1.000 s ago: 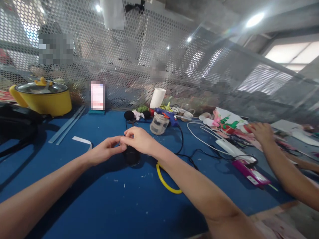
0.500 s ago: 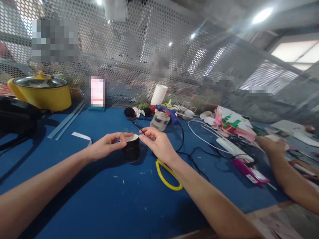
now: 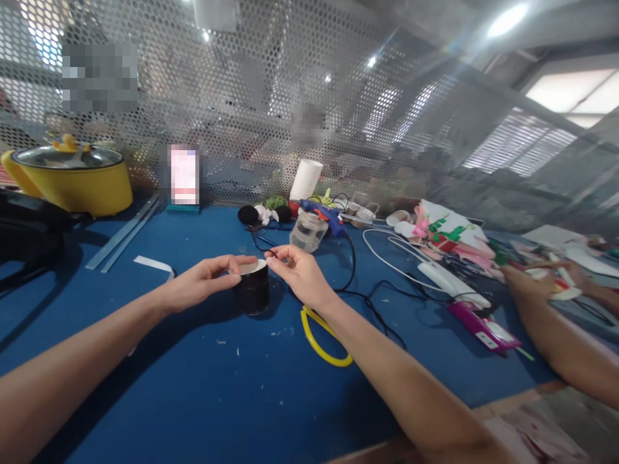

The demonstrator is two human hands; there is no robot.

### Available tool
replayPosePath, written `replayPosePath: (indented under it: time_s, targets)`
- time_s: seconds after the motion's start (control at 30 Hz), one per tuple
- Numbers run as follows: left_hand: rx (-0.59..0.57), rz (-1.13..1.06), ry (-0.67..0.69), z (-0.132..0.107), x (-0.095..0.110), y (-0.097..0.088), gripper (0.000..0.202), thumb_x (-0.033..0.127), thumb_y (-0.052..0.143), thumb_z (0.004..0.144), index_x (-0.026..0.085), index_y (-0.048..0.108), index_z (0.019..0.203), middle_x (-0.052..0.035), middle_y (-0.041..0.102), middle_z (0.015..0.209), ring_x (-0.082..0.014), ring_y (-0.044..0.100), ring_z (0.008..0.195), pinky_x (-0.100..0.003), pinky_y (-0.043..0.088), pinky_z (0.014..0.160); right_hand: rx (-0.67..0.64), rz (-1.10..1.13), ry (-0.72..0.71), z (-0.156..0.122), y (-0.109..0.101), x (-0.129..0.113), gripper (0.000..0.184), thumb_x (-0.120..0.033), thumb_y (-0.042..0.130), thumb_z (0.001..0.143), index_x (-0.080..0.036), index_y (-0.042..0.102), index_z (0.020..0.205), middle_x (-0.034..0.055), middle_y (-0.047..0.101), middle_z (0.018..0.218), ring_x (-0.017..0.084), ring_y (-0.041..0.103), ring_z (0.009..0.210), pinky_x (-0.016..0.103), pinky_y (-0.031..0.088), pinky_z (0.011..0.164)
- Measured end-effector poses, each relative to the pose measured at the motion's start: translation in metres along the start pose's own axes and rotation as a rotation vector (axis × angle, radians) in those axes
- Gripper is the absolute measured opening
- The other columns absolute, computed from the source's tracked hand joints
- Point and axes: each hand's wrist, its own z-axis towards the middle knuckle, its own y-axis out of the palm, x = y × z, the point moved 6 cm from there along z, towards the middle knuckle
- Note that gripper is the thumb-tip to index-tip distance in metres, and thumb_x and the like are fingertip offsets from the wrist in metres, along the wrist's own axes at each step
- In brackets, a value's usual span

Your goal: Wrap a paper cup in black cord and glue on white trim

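Black-wound and white-capped, standing upright on the blue tabletop (image 3: 193, 386) between the two hands, near the middle of the bench: speaking here of the thread spool (image 3: 251, 293). Steadying it with the left hand (image 3: 200, 283), thumb and fingertips closing narrowly on the rim of the white cap. Pinching a thin black strand (image 3: 269, 250) with the right hand (image 3: 302, 274), thumb and forefinger pressing together just to the right of the cap, the other fingers curling loosely.

Judging the work as barely begun: only a short length of strand off the spool, the winding looking full, nothing cut or tied as far as showing.

Counting now:
- One thread spool, one strand and two own hands.
- One yellow tube loop (image 3: 322, 338), lying just beside the right forearm.
- One blue glue gun (image 3: 323, 214), one clear jar (image 3: 308, 232) and one white paper roll (image 3: 306, 180) toward the back.
- Two black pompoms (image 3: 247, 214).
- One yellow pot (image 3: 77, 183) at the far left.
- Two clear rods (image 3: 123, 233), lying side by side.
- One white strip (image 3: 152, 263).
- One magenta box (image 3: 483, 327) near a white cable (image 3: 411, 270).

Keeping apart a co-worker's hand (image 3: 527, 280) at the far right, working among paper scraps; not managing to tell what it is holding.
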Motion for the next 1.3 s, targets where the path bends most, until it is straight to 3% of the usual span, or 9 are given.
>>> replayPosePath:
  time_s: [0.2, 0.43, 0.67, 0.83, 0.93, 1.07, 1.3]
  targets:
    - [-0.025, -0.027, 0.011, 0.000, -0.001, 0.000, 0.020, 0.035, 0.052, 0.081, 0.018, 0.049, 0.071, -0.0085, 0.045, 0.133, -0.0239, 0.036, 0.126, -0.040, 0.025, 0.102, -0.042, 0.110, 0.018, 0.002, 0.004, 0.007, 0.017, -0.031, 0.058, 0.070, -0.019, 0.048, 0.066, 0.0069, 0.063, 0.091, 0.015, 0.057, 0.083, 0.031, 0.044, 0.076]
    - [-0.026, -0.047, -0.002, 0.001, -0.004, -0.003, 0.020, 0.035, 0.052, 0.080, 0.018, 0.049, 0.070, -0.0078, 0.044, 0.135, -0.0251, 0.039, 0.124, -0.040, 0.027, 0.101, -0.045, 0.141, 0.011, 0.006, 0.006, 0.012, 0.017, -0.032, 0.061, 0.069, -0.019, 0.051, 0.067, 0.0028, 0.062, 0.081, 0.013, 0.056, 0.074, 0.030, 0.043, 0.072]
    - [0.032, 0.115, -0.027, 0.002, -0.001, -0.011, 0.022, 0.040, 0.052, 0.078, 0.019, 0.050, 0.071, -0.0074, 0.043, 0.136, -0.0258, 0.035, 0.126, -0.041, 0.023, 0.103, -0.019, 0.056, -0.034, 0.006, 0.005, 0.007, 0.017, -0.032, 0.059, 0.072, -0.019, 0.050, 0.066, 0.0007, 0.058, 0.075, 0.013, 0.054, 0.071, 0.027, 0.043, 0.067]
    - [0.029, 0.264, -0.002, 0.001, 0.001, -0.015, 0.024, 0.036, 0.057, 0.074, 0.019, 0.054, 0.089, -0.0110, 0.042, 0.136, -0.0264, 0.032, 0.128, -0.043, 0.022, 0.104, 0.038, -0.038, -0.057, 0.003, 0.004, 0.002, 0.016, -0.032, 0.057, 0.073, -0.019, 0.050, 0.066, 0.0002, 0.057, 0.071, 0.014, 0.054, 0.070, 0.028, 0.043, 0.065]
    - [0.107, 0.367, 0.045, 0.001, 0.007, -0.012, 0.025, 0.034, 0.059, 0.071, 0.019, 0.054, 0.091, -0.0116, 0.048, 0.130, -0.0267, 0.028, 0.129, -0.045, 0.023, 0.104, 0.050, -0.084, -0.056, 0.001, 0.007, -0.003, 0.016, -0.032, 0.055, 0.074, -0.019, 0.050, 0.066, 0.0006, 0.057, 0.070, 0.014, 0.053, 0.066, 0.028, 0.043, 0.064]
    - [0.252, 0.474, 0.080, 0.000, 0.017, -0.003, 0.019, 0.035, 0.058, 0.069, 0.020, 0.053, 0.078, -0.0115, 0.056, 0.120, -0.0274, 0.033, 0.126, -0.047, 0.028, 0.100, 0.067, -0.162, -0.085, -0.007, 0.014, -0.013, 0.014, -0.031, 0.053, 0.077, -0.020, 0.050, 0.068, 0.0012, 0.057, 0.070, 0.014, 0.053, 0.064, 0.028, 0.044, 0.062]
    - [0.302, 0.502, 0.073, -0.003, 0.024, 0.008, 0.014, 0.033, 0.053, 0.069, 0.019, 0.054, 0.069, -0.0123, 0.057, 0.118, -0.0300, 0.034, 0.125, -0.050, 0.026, 0.101, 0.088, -0.319, -0.206, -0.020, 0.023, -0.029, 0.013, -0.026, 0.051, 0.079, -0.022, 0.048, 0.068, 0.0017, 0.056, 0.072, 0.016, 0.053, 0.072, 0.031, 0.044, 0.070]
